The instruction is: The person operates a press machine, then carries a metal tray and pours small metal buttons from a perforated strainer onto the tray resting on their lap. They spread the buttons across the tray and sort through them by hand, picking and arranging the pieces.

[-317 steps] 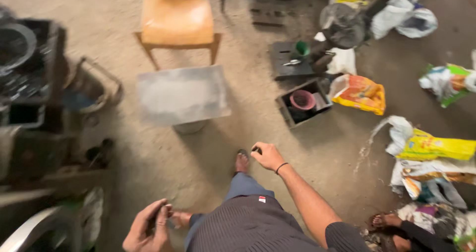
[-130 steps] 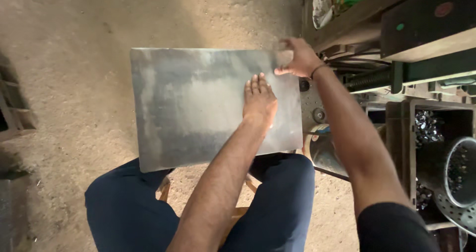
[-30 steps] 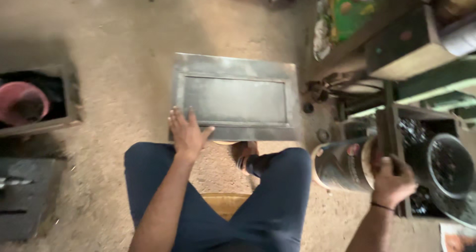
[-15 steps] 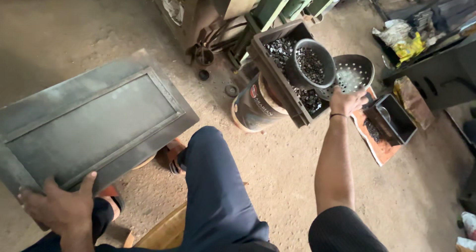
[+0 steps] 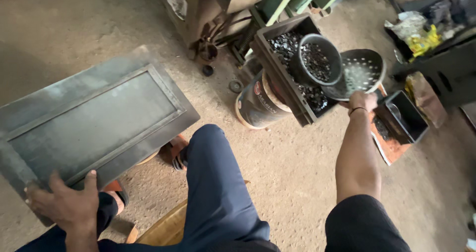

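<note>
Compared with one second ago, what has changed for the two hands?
The right hand was low by the crate; it has now lifted a perforated bowl and holds it by the rim beside the crate of small dark parts. The view has swung right. The left hand stays on the near edge of the metal tray.

Metal tray [image 5: 94, 125]: dull grey, darker raised border.
Perforated bowl [image 5: 361, 73]: dark grey, dotted with pale holes.
Round pot [image 5: 316, 58]: black.
Crate [image 5: 285, 71]: dark grey, filled with black bits.
Trousers [image 5: 213, 192]: navy blue.
Floor [image 5: 292, 182]: sandy brown.
Bag [image 5: 421, 41]: yellow.
</note>
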Demonstrator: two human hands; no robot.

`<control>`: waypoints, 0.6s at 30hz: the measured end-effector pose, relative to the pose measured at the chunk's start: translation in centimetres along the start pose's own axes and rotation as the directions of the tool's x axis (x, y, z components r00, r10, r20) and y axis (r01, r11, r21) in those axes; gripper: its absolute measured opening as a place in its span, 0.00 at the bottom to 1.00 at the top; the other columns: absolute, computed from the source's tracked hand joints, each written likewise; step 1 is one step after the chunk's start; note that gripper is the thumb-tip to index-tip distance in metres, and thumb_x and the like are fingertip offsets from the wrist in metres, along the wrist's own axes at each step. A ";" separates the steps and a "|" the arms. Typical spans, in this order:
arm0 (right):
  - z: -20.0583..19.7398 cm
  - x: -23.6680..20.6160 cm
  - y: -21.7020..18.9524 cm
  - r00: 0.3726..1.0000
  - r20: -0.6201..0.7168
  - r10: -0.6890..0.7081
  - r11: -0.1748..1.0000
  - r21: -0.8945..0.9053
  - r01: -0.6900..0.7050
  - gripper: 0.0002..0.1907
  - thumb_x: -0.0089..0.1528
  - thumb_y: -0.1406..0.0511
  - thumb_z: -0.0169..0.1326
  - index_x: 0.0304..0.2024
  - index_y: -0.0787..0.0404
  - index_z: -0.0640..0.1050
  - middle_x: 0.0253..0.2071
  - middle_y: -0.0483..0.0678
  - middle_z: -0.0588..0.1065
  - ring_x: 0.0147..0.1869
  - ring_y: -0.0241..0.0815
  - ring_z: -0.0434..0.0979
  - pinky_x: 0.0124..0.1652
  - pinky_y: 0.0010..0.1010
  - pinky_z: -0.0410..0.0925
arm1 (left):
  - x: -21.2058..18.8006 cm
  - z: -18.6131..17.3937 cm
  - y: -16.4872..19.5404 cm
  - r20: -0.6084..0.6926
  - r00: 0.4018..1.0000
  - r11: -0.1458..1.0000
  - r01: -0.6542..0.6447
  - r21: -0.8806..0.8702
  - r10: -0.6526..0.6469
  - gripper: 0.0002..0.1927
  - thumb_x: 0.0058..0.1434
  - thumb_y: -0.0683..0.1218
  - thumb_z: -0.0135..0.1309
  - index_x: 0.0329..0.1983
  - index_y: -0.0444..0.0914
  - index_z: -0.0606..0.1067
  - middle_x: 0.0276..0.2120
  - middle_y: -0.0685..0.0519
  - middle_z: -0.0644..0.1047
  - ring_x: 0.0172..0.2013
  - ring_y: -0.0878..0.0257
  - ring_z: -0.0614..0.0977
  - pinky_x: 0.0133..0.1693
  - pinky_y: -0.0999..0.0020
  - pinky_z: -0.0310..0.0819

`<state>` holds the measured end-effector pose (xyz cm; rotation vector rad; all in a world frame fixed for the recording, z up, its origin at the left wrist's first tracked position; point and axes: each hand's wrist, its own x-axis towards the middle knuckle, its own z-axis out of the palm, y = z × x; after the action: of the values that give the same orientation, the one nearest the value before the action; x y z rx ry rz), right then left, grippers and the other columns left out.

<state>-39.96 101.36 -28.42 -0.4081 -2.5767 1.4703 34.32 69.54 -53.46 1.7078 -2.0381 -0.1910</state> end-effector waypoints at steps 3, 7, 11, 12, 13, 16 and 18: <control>-1.2 1.9 -0.8 0.969 -0.207 -0.135 0.959 0.216 0.180 0.23 0.61 0.69 0.53 0.58 0.74 0.69 0.49 0.62 0.78 0.43 0.61 0.85 0.38 0.48 0.79 | 0.3 -1.9 0.2 -0.050 0.999 1.000 -0.014 -0.011 0.013 0.34 0.67 0.59 0.65 0.63 0.30 0.71 0.70 0.26 0.59 0.72 0.32 0.57 0.73 0.38 0.49; -4.2 2.8 -1.3 0.967 -0.092 -0.236 0.801 0.545 0.247 0.19 0.64 0.73 0.50 0.57 0.79 0.71 0.48 0.63 0.79 0.39 0.58 0.85 0.33 0.45 0.80 | 1.4 -5.9 3.4 -0.173 0.982 0.985 -0.106 -0.139 0.082 0.23 0.67 0.48 0.62 0.59 0.30 0.73 0.65 0.35 0.65 0.67 0.41 0.66 0.67 0.49 0.62; -5.1 -2.3 0.2 0.910 0.325 -0.258 0.810 0.586 0.020 0.16 0.66 0.75 0.47 0.55 0.82 0.71 0.47 0.65 0.78 0.36 0.55 0.84 0.30 0.40 0.79 | 3.8 -7.8 14.0 -0.035 0.999 0.853 -0.031 -0.522 0.014 0.18 0.67 0.45 0.64 0.57 0.32 0.77 0.56 0.40 0.76 0.47 0.51 0.79 0.48 0.60 0.76; -4.6 -4.4 0.8 0.869 0.433 -0.240 0.835 0.549 -0.042 0.15 0.67 0.75 0.47 0.54 0.82 0.71 0.48 0.65 0.78 0.36 0.54 0.83 0.30 0.39 0.78 | 3.9 -7.5 18.2 -0.190 0.972 0.820 -0.220 -0.528 0.138 0.17 0.68 0.42 0.68 0.55 0.30 0.77 0.47 0.43 0.77 0.44 0.53 0.80 0.46 0.64 0.76; -4.2 -6.8 1.3 0.794 0.538 -0.284 0.829 0.553 -0.078 0.17 0.64 0.74 0.46 0.55 0.77 0.70 0.46 0.62 0.77 0.35 0.51 0.82 0.28 0.37 0.77 | 3.8 -7.4 22.2 -0.086 0.984 0.631 -0.164 -0.758 0.153 0.19 0.69 0.45 0.65 0.58 0.30 0.75 0.49 0.43 0.77 0.41 0.59 0.81 0.46 0.67 0.75; -1.4 -14.3 2.1 0.599 0.782 -0.173 0.905 0.367 -0.217 0.20 0.62 0.74 0.46 0.55 0.82 0.69 0.44 0.62 0.77 0.34 0.51 0.81 0.28 0.35 0.75 | 2.3 -6.9 34.0 0.497 0.779 0.229 0.441 -0.868 0.384 0.29 0.62 0.48 0.57 0.62 0.31 0.66 0.47 0.45 0.80 0.32 0.65 0.87 0.28 0.72 0.83; -0.2 -18.1 2.2 0.469 0.876 -0.108 0.941 0.242 -0.236 0.23 0.62 0.71 0.47 0.58 0.78 0.68 0.45 0.63 0.79 0.38 0.53 0.83 0.29 0.37 0.76 | 0.9 -6.7 39.4 0.672 0.614 0.309 0.599 -0.738 0.415 0.28 0.61 0.48 0.57 0.63 0.35 0.65 0.47 0.44 0.80 0.29 0.61 0.85 0.24 0.70 0.80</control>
<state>-22.31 97.06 -30.07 0.4931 -2.8340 2.6489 1.98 78.39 -31.67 0.8611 -1.4751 -2.1492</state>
